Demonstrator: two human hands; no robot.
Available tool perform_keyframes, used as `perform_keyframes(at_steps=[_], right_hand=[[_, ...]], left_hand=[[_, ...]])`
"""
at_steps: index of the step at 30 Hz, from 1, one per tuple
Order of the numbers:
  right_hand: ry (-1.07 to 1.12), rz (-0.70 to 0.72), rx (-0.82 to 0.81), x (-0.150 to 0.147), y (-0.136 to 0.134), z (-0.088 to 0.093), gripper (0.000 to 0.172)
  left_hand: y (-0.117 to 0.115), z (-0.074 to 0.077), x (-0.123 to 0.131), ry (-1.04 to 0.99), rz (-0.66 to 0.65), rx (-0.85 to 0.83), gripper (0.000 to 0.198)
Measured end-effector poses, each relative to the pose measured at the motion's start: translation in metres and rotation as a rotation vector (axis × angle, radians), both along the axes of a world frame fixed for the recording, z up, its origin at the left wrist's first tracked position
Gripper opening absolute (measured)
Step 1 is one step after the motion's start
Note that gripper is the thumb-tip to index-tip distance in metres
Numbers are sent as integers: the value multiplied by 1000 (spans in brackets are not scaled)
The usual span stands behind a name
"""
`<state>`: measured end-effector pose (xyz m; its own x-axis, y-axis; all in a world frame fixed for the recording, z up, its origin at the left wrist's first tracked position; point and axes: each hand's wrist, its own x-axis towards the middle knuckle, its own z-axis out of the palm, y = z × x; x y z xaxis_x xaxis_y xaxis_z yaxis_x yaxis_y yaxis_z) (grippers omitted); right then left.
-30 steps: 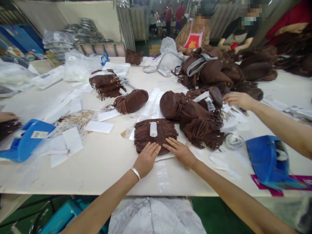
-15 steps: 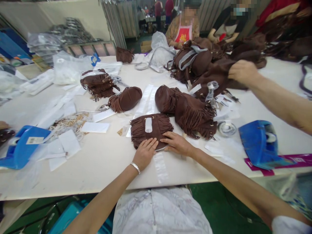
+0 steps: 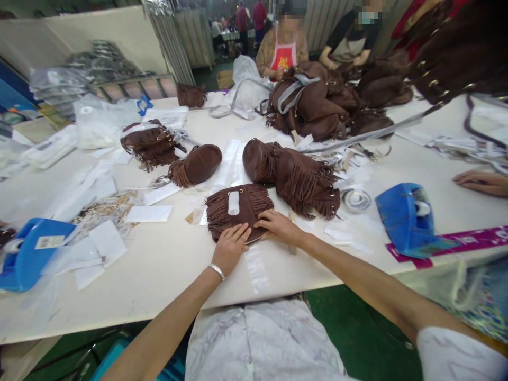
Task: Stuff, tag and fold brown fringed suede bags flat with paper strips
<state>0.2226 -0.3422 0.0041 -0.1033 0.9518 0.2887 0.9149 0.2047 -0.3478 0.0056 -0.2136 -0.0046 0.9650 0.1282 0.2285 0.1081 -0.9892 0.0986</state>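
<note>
A small brown fringed bag (image 3: 253,205) lies on the table in front of me, a white wrapped piece (image 3: 234,203) at its middle and gold-coloured eyelets along its far edge. My left hand (image 3: 230,244), with a silver bracelet at the wrist, rests on the near part of the bag, fingers stretched out flat. Against the near right corner of the same bag is my right hand (image 3: 281,228), its fingers extended and lightly bent over the surface; its thumb is partly hidden. Just beyond it, touching or nearly so, lie more brown fringed bags (image 3: 305,182).
Blue tape dispensers (image 3: 408,217) (image 3: 34,251) stand at right and left. A clear tape roll (image 3: 356,200), white cards (image 3: 148,214) and tangled strings (image 3: 107,214) lie about. Brown bags (image 3: 313,103) are heaped at the back. A co-worker's hand (image 3: 482,181) rests at right; people (image 3: 283,47) work opposite.
At the right, a co-worker's arm has pulled a brown bag from the heap, up and to the right, its strap trailing. My hands stay on the small bag; my right fingers bend slightly more.
</note>
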Motion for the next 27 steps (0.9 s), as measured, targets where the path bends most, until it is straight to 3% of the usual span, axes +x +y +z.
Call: perform_keyframes(at_steps=[6,12,21,25,27], right_hand=[[-93,-13,-81,-3,-6,14,48],[-83,-118,-99,-30,-14,23,39],[-52,-221,-120,-56,-15,14,37],[1,-164,-199,-46,-12,36,35],[-14,-184,-192,-41,1,55,45]], left_hand=[[0,2,1,-19,-19,45,50],[4,4,-11,-32,-60,67,47],[15,-2,-24,-144,-128,163,45],[15,-5,-27,-161,-99,160,44],[14,-5,-26,-150,-91,158,43]])
